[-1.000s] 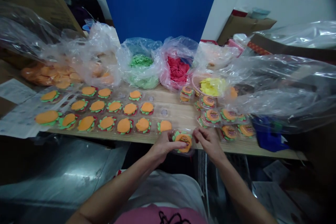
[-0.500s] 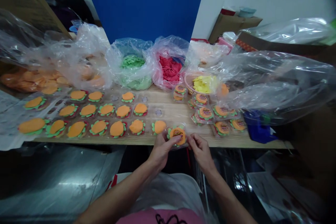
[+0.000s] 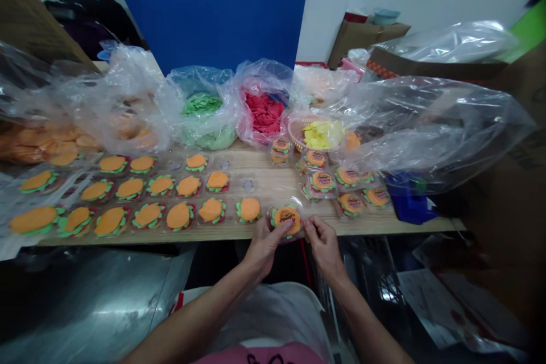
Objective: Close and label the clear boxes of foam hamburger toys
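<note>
Orange burger-shaped sweet in a clear plastic case (image 3: 287, 217) sits at the bench (image 3: 273, 227) front edge, pinched by both hands: left hand (image 3: 265, 243) at its 8 o'clock, right hand (image 3: 323, 239) at its 4 o'clock. Since a second ago the hands have closed in tighter on the case, so it looks nearly pressed together. Row of finished sweets (image 3: 179, 214) lies at 9 o'clock.
</note>
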Motion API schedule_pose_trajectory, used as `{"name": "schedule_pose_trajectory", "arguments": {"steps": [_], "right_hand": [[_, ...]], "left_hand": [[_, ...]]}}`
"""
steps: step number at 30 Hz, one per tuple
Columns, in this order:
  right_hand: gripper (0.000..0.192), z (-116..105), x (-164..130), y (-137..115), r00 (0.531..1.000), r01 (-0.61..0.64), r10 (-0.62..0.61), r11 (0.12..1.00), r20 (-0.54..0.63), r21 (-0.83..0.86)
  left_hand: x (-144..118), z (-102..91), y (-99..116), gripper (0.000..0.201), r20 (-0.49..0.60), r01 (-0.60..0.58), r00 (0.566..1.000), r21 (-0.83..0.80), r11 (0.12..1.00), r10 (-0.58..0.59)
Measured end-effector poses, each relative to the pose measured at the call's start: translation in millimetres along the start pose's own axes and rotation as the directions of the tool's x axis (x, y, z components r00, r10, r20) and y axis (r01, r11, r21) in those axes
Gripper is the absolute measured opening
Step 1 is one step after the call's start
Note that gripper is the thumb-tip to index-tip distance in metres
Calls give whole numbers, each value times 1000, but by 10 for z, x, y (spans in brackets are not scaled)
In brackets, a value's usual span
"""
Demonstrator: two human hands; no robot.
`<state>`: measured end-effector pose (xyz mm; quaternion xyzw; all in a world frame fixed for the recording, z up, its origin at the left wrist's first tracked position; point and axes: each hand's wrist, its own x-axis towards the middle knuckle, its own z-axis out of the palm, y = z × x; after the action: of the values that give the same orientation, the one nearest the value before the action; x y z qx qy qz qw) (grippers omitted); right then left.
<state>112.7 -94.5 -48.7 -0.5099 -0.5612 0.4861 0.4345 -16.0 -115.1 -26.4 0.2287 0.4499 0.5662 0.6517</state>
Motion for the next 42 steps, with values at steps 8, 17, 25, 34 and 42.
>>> {"name": "schedule_pose_trajectory", "arguments": {"steps": [8,17,25,34,42], "right_hand": [[28,-62,-80,60,996,-89,92,987,-17,137],[34,-352,-188,160,991,-79,87,994,-100,78],[38,-2189,277,205,585,-76,-258,927,-769,-368],[25,-2661,731,417,677,-155,-1,977,-736,-144],[35,-2505,559,534,584,13,81,994,-807,109]], "left_hand": [[25,182,-116,29,-78,8,997,-126,992,-18],[33,335,-243,32,-38,32,999,-72,997,-35],[152,312,-120,61,6,213,977,22,977,-213],[144,291,-145,58,73,277,959,-31,960,-274],[157,300,-28,44,68,252,967,-73,965,-247]]}}
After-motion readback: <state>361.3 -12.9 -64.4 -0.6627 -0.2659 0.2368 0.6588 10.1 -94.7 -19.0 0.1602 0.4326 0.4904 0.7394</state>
